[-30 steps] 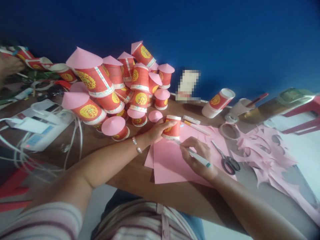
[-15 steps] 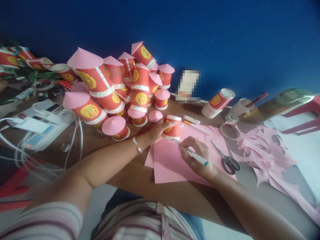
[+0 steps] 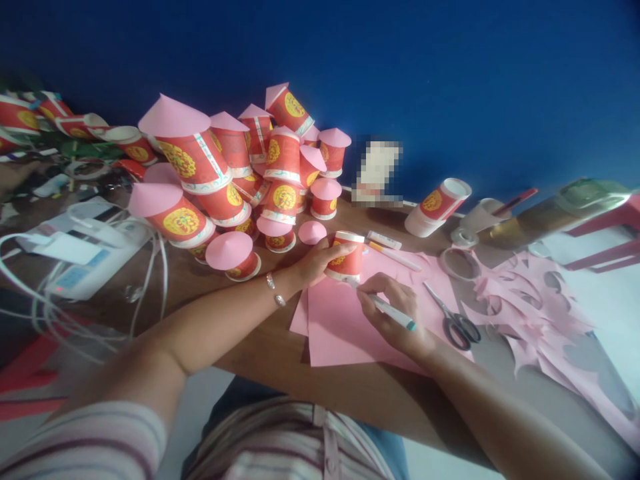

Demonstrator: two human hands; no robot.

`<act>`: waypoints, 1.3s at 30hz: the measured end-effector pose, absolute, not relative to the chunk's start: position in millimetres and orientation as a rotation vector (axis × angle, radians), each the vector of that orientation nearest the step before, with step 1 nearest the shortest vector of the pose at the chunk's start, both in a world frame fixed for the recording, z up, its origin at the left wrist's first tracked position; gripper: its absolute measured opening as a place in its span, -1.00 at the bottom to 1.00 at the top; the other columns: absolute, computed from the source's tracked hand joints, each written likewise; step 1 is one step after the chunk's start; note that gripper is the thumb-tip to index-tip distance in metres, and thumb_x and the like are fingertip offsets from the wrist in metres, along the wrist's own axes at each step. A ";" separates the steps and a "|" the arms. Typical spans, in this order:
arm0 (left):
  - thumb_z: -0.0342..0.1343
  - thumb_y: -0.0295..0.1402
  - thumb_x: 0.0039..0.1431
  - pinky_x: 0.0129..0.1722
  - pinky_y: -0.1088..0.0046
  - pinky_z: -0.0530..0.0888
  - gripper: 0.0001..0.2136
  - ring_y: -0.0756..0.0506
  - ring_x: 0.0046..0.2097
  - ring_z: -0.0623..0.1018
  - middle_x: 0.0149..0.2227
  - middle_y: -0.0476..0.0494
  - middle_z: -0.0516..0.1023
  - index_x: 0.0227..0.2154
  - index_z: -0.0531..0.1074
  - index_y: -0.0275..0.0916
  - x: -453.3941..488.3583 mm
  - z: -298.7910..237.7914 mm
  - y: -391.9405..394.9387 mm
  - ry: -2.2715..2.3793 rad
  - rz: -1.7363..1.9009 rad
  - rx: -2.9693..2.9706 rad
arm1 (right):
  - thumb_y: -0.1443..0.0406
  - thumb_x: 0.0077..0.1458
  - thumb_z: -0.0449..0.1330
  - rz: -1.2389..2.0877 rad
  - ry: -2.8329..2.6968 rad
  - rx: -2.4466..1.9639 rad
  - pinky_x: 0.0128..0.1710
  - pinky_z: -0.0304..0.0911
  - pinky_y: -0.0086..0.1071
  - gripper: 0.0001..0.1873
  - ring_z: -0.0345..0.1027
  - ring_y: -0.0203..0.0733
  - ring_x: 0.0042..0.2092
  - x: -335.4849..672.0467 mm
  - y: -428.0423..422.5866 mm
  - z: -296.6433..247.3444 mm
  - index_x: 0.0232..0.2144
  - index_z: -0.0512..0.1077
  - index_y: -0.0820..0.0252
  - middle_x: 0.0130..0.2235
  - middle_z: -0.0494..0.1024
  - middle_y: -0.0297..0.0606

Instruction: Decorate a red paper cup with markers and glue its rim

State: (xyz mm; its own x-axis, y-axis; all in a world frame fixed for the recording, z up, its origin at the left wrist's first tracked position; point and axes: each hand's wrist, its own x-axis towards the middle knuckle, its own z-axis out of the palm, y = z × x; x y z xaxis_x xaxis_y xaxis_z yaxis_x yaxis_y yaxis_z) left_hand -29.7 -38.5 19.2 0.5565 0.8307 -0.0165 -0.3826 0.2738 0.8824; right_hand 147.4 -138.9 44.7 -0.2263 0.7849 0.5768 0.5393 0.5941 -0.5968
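Note:
A red paper cup [image 3: 347, 255] with a yellow emblem stands upside down on a pink paper sheet [image 3: 340, 327]. My left hand [image 3: 316, 261] wraps its fingers round the cup's left side and holds it down. My right hand [image 3: 393, 313] grips a white pen [image 3: 395, 313] with a green end, its tip touching the sheet at the cup's base. Both forearms reach in from the bottom of the view.
A pile of red cups with pink cone tops [image 3: 235, 180] stands behind the left hand. Scissors [image 3: 453, 319], a tape ring [image 3: 457, 262], pens [image 3: 393, 252] and pink paper scraps [image 3: 535, 307] lie to the right. A white device with cables [image 3: 85, 250] sits left.
The right hand with the pen has shifted slightly up and left along the cup's base. The left hand and cup have stayed put.

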 end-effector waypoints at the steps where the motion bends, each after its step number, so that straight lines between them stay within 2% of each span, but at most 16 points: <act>1: 0.41 -0.05 0.10 -0.05 0.30 0.53 -0.57 -0.23 -0.02 0.64 -0.12 -0.25 0.67 -0.11 0.59 -0.27 -29.7 19.5 -38.5 0.546 0.871 0.983 | 0.27 0.34 0.24 0.339 -1.905 -1.055 -0.41 0.33 -0.39 -0.86 0.47 -0.25 -0.45 147.3 -138.7 45.2 -0.33 0.45 0.04 -0.42 0.59 -0.35; 8: 0.42 -0.05 0.09 -0.03 0.27 0.53 -0.56 -0.22 -0.03 0.63 -0.12 -0.26 0.67 -0.11 0.59 -0.29 -29.5 21.8 -38.7 0.545 0.875 0.986 | 0.27 0.37 0.20 0.265 -1.951 -1.061 -0.43 0.31 -0.40 -0.84 0.44 -0.27 -0.47 147.1 -138.4 47.8 -0.33 0.43 0.04 -0.45 0.57 -0.38; 25: 0.42 -0.05 0.09 -0.07 0.29 0.57 -0.56 -0.19 -0.07 0.64 -0.13 -0.25 0.67 -0.13 0.58 -0.30 -30.4 20.7 -37.9 0.552 0.857 0.956 | 0.40 0.30 0.18 0.156 -1.971 -1.070 -0.41 0.33 -0.44 -0.85 0.46 -0.29 -0.47 149.5 -136.7 49.9 -0.31 0.38 0.05 -0.44 0.55 -0.42; 32: 0.42 -0.06 0.09 -0.11 0.31 0.56 -0.56 -0.18 -0.11 0.65 -0.14 -0.23 0.68 -0.11 0.56 -0.28 -30.1 17.2 -36.2 0.547 0.861 0.942 | 0.34 0.34 0.18 0.155 -1.984 -1.033 -0.40 0.38 -0.41 -0.93 0.48 -0.25 -0.43 151.6 -140.3 55.1 -0.21 0.35 0.05 -0.40 0.54 -0.40; 39: 0.43 -0.08 0.10 -0.03 0.27 0.56 -0.58 -0.21 -0.04 0.65 -0.13 -0.27 0.68 -0.14 0.58 -0.31 -29.0 15.8 -35.9 0.517 0.883 0.939 | 0.40 0.31 0.20 0.146 -1.995 -0.948 -0.38 0.40 -0.40 -0.86 0.50 -0.24 -0.37 150.0 -140.3 52.2 -0.17 0.36 0.05 -0.34 0.54 -0.36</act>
State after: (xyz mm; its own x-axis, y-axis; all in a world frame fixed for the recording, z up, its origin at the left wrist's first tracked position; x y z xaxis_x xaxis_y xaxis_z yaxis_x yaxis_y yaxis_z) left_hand -29.0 -35.9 15.8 0.5553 0.8316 -0.0141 -0.4194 0.2946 0.8587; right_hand 150.0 -140.3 52.2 -0.3058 0.6704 0.6760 0.5646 0.6994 -0.4382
